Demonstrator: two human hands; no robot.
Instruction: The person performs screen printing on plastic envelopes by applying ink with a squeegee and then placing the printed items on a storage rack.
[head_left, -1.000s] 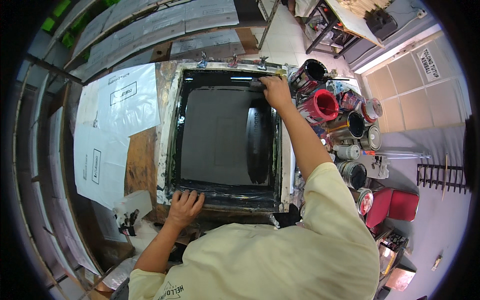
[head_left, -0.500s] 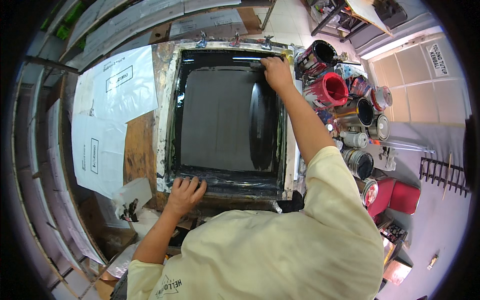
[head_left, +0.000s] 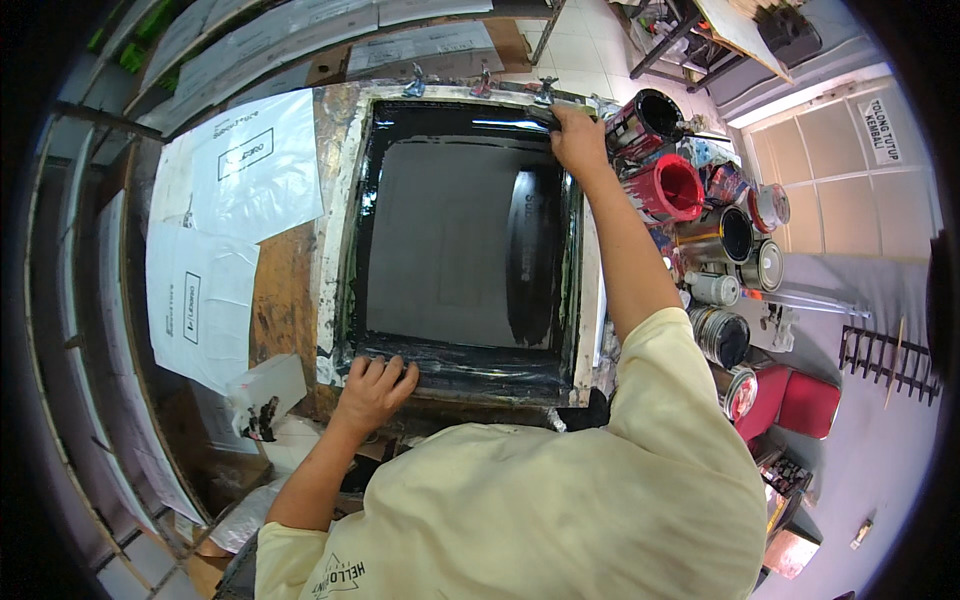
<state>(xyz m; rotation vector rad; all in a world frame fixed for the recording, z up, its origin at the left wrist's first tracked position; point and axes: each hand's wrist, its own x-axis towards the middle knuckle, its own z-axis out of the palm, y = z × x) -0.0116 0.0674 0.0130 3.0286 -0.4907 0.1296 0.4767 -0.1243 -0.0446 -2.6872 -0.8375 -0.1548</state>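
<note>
A printing screen (head_left: pixel 440 240) with grey mesh and black ink round its margins lies in front of me. Its pale frame (head_left: pixel 335 215) is smeared with ink. Down the right part of the mesh runs a wet black ink streak (head_left: pixel 531 255). My left hand (head_left: pixel 375 395) grips the frame's near edge toward the left, fingers curled over it. At the far right corner, my right hand (head_left: pixel 580 142) is closed round a dark-edged object whose kind I cannot make out. Three small clamps (head_left: pixel 485 84) stand along the far edge.
Printed white sheets (head_left: pixel 245 160) cover the table's left side. Several ink cans, including a red pot (head_left: pixel 668 188) and a black-stained can (head_left: pixel 645 122), crowd close on the right. A shelving rack (head_left: pixel 125 260) stands left. A white, black-smeared container (head_left: pixel 268 395) sits near my left forearm.
My right hand has moved a little to the right and away from me at the far corner. My left hand keeps its place on the near edge. The whole view has shifted slightly.
</note>
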